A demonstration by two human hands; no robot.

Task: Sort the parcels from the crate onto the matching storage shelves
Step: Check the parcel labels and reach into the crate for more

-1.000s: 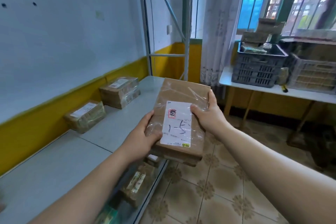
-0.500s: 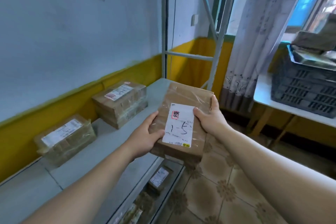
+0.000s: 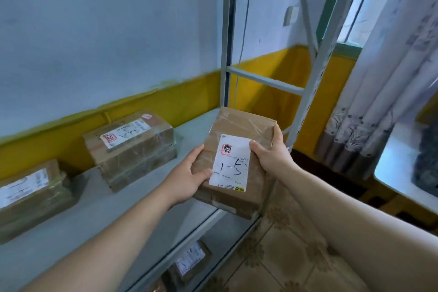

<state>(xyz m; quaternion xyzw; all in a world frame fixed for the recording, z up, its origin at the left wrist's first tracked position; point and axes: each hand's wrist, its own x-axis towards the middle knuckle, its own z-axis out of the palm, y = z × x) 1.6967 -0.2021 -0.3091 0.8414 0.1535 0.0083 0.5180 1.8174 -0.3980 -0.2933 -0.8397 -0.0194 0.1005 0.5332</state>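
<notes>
Far left, along the back edge of the pale grey metal shelf board (image 3: 94, 211): a brown cardboard parcel bound in clear tape (image 3: 30, 199), white label up, partly cut off by the frame. Next along the same back edge, well apart from it: a second taped brown carton (image 3: 132, 149) with a white label bearing handwriting and a red stamp. Below, on the lower shelf board: a small labelled brown parcel (image 3: 189, 261), blurred. Near the front right corner of the upper board: left hand (image 3: 187, 176) gripping the near left side of a flat brown cardboard parcel under shiny clear tape (image 3: 244, 125), thumb on top just beside the label, fingers hidden underneath. On the parcel's top face: a white paper label (image 3: 231, 166) marked "1-5" by hand, red stamp above the writing. Parcel tilted slightly, hanging past the board's front edge over the patterned floor tiles (image 3: 284, 251); touching the board or not, cannot tell. Right hand (image 3: 272, 159) clasping the far right side, thumb pressed on the label's upper corner, fingers curled round the edge. Behind: the grey metal shelf upright (image 3: 315, 73) at the board's right end. Further right: a white patterned curtain (image 3: 384, 92), then a white table (image 3: 393, 173) carrying a dark crate (image 3: 426, 163), blurred at the frame edge.
</notes>
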